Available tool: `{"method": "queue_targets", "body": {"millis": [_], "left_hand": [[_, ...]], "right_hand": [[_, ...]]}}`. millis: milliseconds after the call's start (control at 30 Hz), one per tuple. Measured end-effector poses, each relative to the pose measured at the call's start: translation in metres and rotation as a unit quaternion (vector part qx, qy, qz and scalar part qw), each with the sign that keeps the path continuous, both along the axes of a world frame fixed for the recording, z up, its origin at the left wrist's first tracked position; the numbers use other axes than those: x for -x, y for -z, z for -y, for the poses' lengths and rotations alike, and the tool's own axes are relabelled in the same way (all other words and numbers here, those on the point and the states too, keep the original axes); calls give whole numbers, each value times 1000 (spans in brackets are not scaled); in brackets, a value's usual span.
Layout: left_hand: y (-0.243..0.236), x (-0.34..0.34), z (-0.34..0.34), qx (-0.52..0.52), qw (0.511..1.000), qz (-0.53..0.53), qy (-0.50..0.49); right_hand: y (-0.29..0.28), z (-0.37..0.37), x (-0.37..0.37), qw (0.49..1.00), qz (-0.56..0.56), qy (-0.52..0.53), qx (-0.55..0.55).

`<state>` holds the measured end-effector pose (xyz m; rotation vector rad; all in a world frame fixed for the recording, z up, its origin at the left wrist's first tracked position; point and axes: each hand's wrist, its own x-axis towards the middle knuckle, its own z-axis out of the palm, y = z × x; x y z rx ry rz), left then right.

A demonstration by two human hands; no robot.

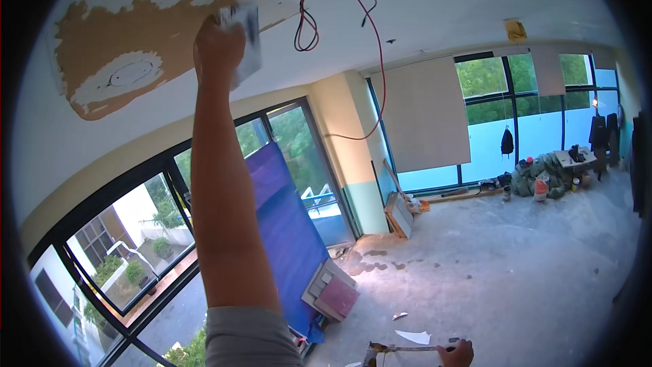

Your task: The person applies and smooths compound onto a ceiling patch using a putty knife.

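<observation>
My left hand [221, 44] is raised overhead at the end of a stretched arm, its fingers closed round a plastering trowel. The trowel's flat, pale metal blade [250, 44] lies against or very close to the ceiling, at the right end of a brown patch [156, 37]. White filler borders the patch in ragged edges and surrounds a drawn circle [131, 73]. Low in the view, my right hand [458, 353] is closed on a thin, putty-stained tool [407, 348], cut off by the lower edge; its exact kind is unclear.
Red and black cables [380, 61] dangle from the ceiling right of the trowel. Below stand a blue-purple sheet [285, 211], boards [331, 291] and leaning panels [399, 215]. White scraps [414, 337] lie on the floor. Bags and green sheeting [543, 177] sit by the far windows.
</observation>
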<state>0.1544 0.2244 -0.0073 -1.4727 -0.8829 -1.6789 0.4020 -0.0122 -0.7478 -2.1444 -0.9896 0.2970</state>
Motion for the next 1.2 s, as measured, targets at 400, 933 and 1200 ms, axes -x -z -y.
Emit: {"method": "queue_targets", "body": {"millis": [400,933,1200], "left_hand": [[5,-34,-17,40,988,62,135],[-9,-63,-19,63,988,106,90],[-36,-54,13,164,938,-188,-242]], "right_hand": [[0,-2,-3,999,11,-31,22],[13,-1,-4,999,17,-35,33],[13,-5,-1,998,48,-11,31]]}}
